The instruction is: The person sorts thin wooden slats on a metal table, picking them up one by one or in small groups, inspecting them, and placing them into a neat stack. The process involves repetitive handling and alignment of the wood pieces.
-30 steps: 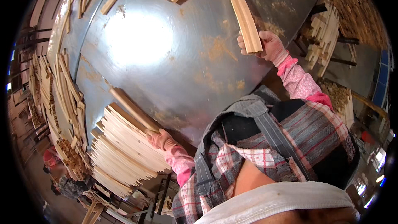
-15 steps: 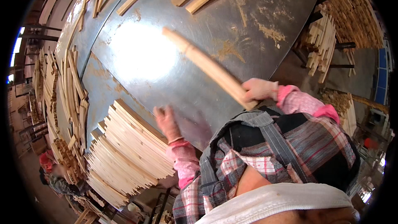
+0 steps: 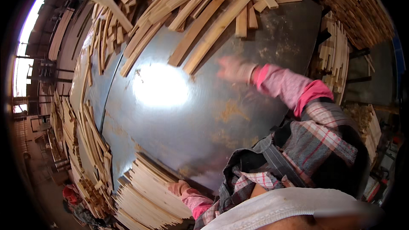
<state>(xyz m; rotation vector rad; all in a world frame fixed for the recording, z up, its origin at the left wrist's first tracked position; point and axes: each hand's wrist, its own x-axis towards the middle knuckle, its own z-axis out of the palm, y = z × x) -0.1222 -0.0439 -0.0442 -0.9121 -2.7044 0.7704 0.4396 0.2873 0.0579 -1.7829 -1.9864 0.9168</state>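
Observation:
My gloved right hand (image 3: pixel 236 69) is stretched out over the metal tabletop (image 3: pixel 204 115), blurred by motion. Its fingers look apart, with nothing in them. Just beyond lie the near ends of loose wooden boards (image 3: pixel 219 34), some of them curved. At the lower left, my left hand (image 3: pixel 179 187) has its fingers bent over the edge of a neat stack of pale wooden strips (image 3: pixel 149 194), closed on the strip at that side. The lower end of the stack is cut off by the picture's rim.
A jumbled heap of offcuts (image 3: pixel 121 0) covers the far left of the table. More long strips (image 3: pixel 91 127) lie along its left side. Stacked lumber (image 3: pixel 353 8) rises at the far right, beside a smaller pile (image 3: pixel 334 55). Another person (image 3: pixel 76 202) is at the lower left.
The board my right hand held is no longer in it, and that hand has moved forward to the far boards. My left hand has come down onto the stack's edge. The view has tilted farther ahead.

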